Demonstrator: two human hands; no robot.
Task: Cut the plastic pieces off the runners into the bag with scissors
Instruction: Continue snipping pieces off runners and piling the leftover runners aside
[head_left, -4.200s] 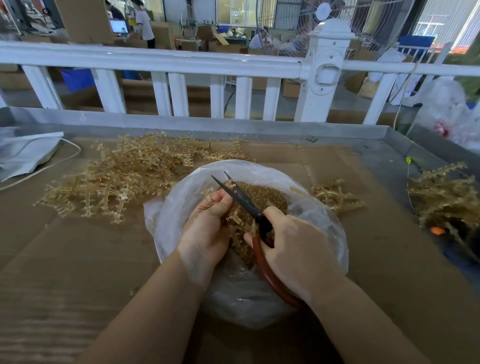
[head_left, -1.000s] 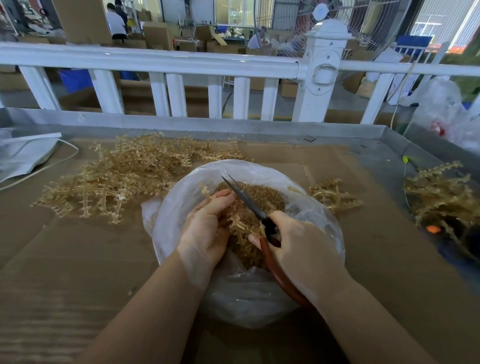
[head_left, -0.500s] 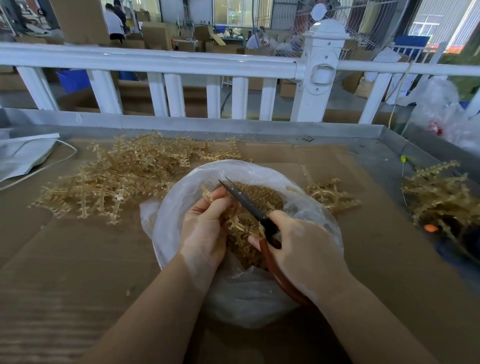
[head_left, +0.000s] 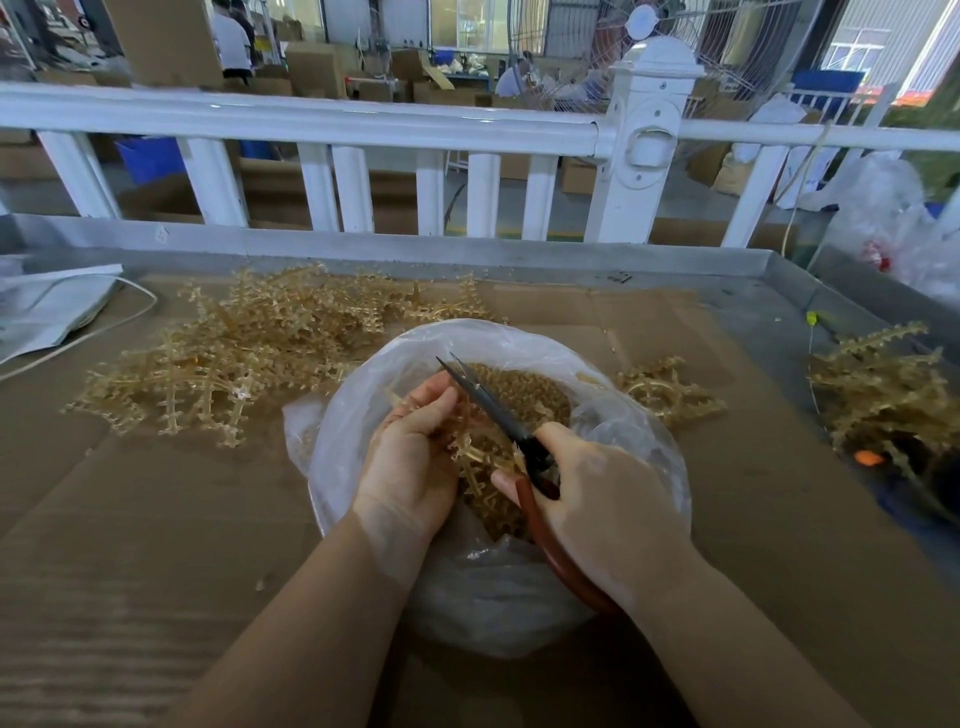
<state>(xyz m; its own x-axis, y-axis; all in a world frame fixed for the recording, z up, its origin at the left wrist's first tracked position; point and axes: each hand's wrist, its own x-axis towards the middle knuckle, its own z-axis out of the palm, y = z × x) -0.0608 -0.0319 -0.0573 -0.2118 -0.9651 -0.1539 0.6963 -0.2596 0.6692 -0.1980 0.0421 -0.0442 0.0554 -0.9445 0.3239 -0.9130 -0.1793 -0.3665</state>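
Head view: the left hand (head_left: 410, 457) has its fingers curled around a tan runner (head_left: 470, 452), held over the open mouth of the clear bag (head_left: 519, 597) at the desk's near-centre. The right hand (head_left: 602, 499) grips the red-handled scissors (head_left: 498, 410), blades slightly parted beside the left fingertips. Cut pieces (head_left: 524, 395) lie inside the bag. A runner pile (head_left: 249, 353) sits toward the far-left of the desk (head_left: 156, 519).

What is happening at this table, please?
A person trims small tan plastic pieces off a runner. The left hand holds the tan plastic runner over the clear plastic bag, where cut pieces lie. The right hand grips the red-handled scissors, blades slightly apart. A pile of uncut tan runners waits behind.
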